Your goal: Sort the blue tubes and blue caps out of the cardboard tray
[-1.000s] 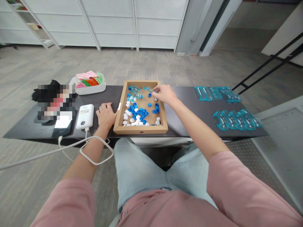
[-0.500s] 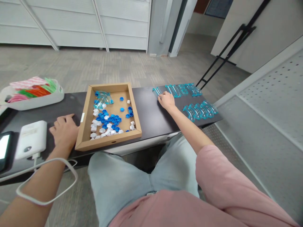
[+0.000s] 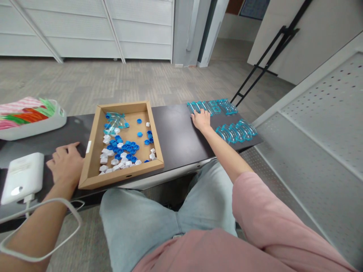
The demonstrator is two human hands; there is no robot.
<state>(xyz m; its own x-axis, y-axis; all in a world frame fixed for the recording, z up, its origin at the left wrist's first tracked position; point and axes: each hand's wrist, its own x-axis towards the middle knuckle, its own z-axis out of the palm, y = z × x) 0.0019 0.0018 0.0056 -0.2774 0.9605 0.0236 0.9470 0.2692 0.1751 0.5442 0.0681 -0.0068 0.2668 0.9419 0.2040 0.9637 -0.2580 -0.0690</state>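
View: head, the only one.
Right hand [image 3: 202,120]: stretched out to the far right corner of the counter [image 3: 178,132], palm down. The fingers lie over the left end of the straight pieces [image 3: 218,107]. I cannot tell whether they pinch one piece or only press on it.
Left hand [image 3: 65,165]: flat on the counter by its near edge, fingers spread and released, holding nothing. It lies between the tray [image 3: 157,138] and the power bank [image 3: 22,176].
Straight pieces: clear blue, side by side in a row along the far edge at the right corner.
Curved pieces [image 3: 238,130]: a second blue row, just nearer than the first, by the right edge. The forearm passes close beside its left end.
Tray: cardboard, mid-counter, spanning nearly from the far edge to the near edge. Blue and white caps [image 3: 124,147] are heaped toward its near left part, and a clear arc [image 3: 115,120] lies in its far left corner.
Tub [image 3: 42,126]: white, at the far left edge, with coloured things in it.
Doing it well: in my judgement, light fingertip contact on the end piece alone is best, so the neighbours keep their line. Keeping the wrist raised should spare the curved pieces a nudge, and the left hand resting where it is should steady the reach.
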